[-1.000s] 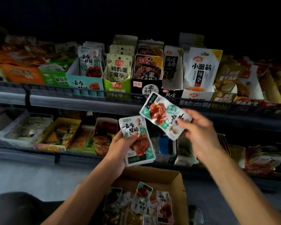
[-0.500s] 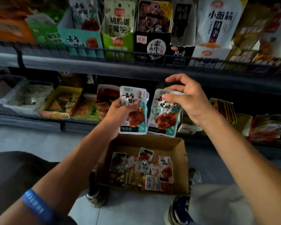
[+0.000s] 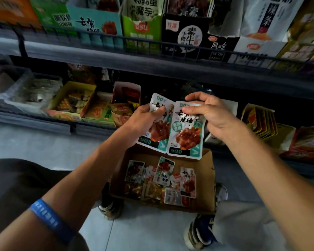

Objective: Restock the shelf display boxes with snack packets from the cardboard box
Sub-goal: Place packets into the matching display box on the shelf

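I have one snack packet in each hand, both held up over the cardboard box (image 3: pixel 209 180) on the floor. My left hand (image 3: pixel 143 120) is pinched shut on the left packet (image 3: pixel 159 131), thumb across its printed face near the top; my right hand (image 3: pixel 212 113) is closed on the upper right corner of the right packet (image 3: pixel 186 134), fingers curled over the top edge. The two packets hang side by side with their inner edges touching or slightly overlapping (I cannot tell which).

These look like thin, glossy, sealed pouches: light, floppy at the margins and lumpy in the middle where the food sits. I judge the film to be slick, so a grip on the flat sealed border near the top should hold better than squeezing the bulging centre, which could slide or get crushed. Stacking them face to face in one hand seems the sensible way to carry them.

More packets (image 3: pixel 163 180) lie loose and jumbled in the box below. Their matching home looks to be the teal display box (image 3: pixel 98 24) on the upper shelf, behind the wire rail (image 3: pixel 152 44), which bears the same lettering. I would feed them in upright from above.
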`<act>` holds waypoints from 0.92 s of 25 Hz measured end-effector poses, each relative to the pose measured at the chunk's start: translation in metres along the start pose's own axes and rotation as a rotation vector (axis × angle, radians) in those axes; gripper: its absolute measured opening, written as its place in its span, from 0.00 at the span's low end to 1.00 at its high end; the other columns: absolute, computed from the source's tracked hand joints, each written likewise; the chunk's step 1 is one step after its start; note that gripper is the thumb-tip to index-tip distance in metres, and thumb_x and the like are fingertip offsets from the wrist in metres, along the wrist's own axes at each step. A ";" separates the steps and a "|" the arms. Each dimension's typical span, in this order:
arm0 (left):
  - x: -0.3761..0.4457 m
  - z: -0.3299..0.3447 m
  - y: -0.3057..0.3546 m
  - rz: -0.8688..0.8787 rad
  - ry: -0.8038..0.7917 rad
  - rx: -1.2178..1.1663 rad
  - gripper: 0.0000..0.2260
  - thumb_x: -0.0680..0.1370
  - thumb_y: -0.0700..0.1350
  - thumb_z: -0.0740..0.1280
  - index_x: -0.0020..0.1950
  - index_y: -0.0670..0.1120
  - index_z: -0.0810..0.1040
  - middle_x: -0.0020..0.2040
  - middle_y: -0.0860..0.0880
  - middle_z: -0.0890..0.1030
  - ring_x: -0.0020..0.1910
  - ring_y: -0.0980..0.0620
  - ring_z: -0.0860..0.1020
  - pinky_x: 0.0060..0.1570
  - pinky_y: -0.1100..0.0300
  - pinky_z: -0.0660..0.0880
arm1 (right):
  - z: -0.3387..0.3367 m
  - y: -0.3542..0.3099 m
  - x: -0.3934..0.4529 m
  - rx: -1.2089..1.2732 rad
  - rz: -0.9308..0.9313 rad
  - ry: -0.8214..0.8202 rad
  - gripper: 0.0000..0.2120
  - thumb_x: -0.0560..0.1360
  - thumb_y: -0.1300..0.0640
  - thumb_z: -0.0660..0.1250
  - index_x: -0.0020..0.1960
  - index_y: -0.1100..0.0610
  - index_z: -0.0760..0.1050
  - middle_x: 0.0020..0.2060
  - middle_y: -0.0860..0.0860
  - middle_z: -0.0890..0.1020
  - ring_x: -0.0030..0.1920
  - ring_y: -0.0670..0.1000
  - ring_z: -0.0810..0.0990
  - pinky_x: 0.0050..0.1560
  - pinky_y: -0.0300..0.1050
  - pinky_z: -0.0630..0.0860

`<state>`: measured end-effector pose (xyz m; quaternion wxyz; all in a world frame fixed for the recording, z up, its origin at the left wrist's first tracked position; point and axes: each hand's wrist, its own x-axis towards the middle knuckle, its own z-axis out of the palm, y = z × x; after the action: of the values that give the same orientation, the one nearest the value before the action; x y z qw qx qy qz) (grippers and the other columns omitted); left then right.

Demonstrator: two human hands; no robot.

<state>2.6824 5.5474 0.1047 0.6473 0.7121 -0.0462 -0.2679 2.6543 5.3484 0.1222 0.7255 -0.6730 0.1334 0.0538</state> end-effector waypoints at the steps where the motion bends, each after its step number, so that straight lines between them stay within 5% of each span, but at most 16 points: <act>1: 0.002 -0.003 -0.001 0.002 0.001 0.031 0.08 0.83 0.47 0.62 0.51 0.48 0.80 0.41 0.55 0.85 0.36 0.62 0.83 0.33 0.70 0.76 | -0.001 -0.001 0.003 0.031 0.007 0.013 0.13 0.69 0.71 0.72 0.45 0.55 0.76 0.38 0.51 0.86 0.40 0.52 0.84 0.44 0.47 0.81; 6: 0.000 -0.002 -0.010 -0.117 -0.054 0.036 0.18 0.78 0.59 0.66 0.59 0.46 0.80 0.50 0.49 0.86 0.49 0.49 0.85 0.45 0.57 0.82 | 0.041 0.034 0.006 -0.056 -0.168 0.247 0.10 0.72 0.66 0.73 0.47 0.54 0.76 0.42 0.49 0.84 0.41 0.43 0.83 0.40 0.36 0.78; 8: 0.001 -0.009 -0.022 -0.132 0.016 0.120 0.11 0.75 0.51 0.74 0.54 0.47 0.81 0.49 0.48 0.86 0.47 0.51 0.85 0.46 0.55 0.81 | 0.068 0.062 0.008 -0.174 -0.239 0.324 0.08 0.74 0.61 0.73 0.51 0.55 0.76 0.43 0.47 0.81 0.39 0.35 0.79 0.37 0.28 0.72; 11: 0.001 -0.047 -0.044 -0.211 0.243 0.068 0.10 0.72 0.45 0.77 0.49 0.49 0.79 0.45 0.50 0.85 0.45 0.51 0.84 0.43 0.57 0.80 | 0.090 0.121 0.017 -0.371 -0.290 0.420 0.05 0.80 0.50 0.65 0.54 0.51 0.74 0.44 0.45 0.78 0.41 0.40 0.78 0.36 0.32 0.71; 14: -0.007 -0.095 -0.065 -0.302 0.431 0.000 0.18 0.66 0.47 0.80 0.53 0.47 0.80 0.46 0.47 0.86 0.45 0.43 0.85 0.51 0.41 0.81 | 0.096 0.219 0.025 -0.763 -0.035 0.161 0.05 0.82 0.52 0.61 0.55 0.47 0.74 0.48 0.45 0.81 0.47 0.47 0.81 0.44 0.45 0.77; 17: -0.014 -0.125 -0.093 -0.376 0.539 -0.049 0.15 0.67 0.47 0.78 0.52 0.46 0.82 0.49 0.42 0.85 0.42 0.41 0.86 0.44 0.38 0.82 | 0.106 0.311 0.042 -1.045 0.289 -0.249 0.21 0.80 0.55 0.62 0.73 0.49 0.67 0.68 0.52 0.75 0.67 0.55 0.73 0.64 0.47 0.72; 21: -0.015 -0.142 -0.120 -0.492 0.594 -0.109 0.30 0.59 0.53 0.76 0.59 0.46 0.78 0.57 0.39 0.80 0.45 0.38 0.85 0.40 0.30 0.79 | 0.127 0.361 0.075 -1.061 0.348 -0.254 0.35 0.80 0.53 0.64 0.80 0.58 0.50 0.79 0.59 0.52 0.79 0.58 0.51 0.76 0.45 0.48; 23: -0.016 -0.140 -0.119 -0.500 0.537 -0.114 0.27 0.63 0.51 0.73 0.60 0.45 0.76 0.50 0.39 0.84 0.43 0.37 0.85 0.44 0.29 0.78 | 0.129 0.370 0.086 -1.000 0.366 -0.256 0.34 0.79 0.53 0.66 0.79 0.60 0.53 0.79 0.58 0.55 0.78 0.57 0.53 0.74 0.42 0.48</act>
<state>2.6967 5.6982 -0.0003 0.5896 0.7089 0.3158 -0.2237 2.6574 5.4998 -0.2487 0.3061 -0.8898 0.1172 0.3176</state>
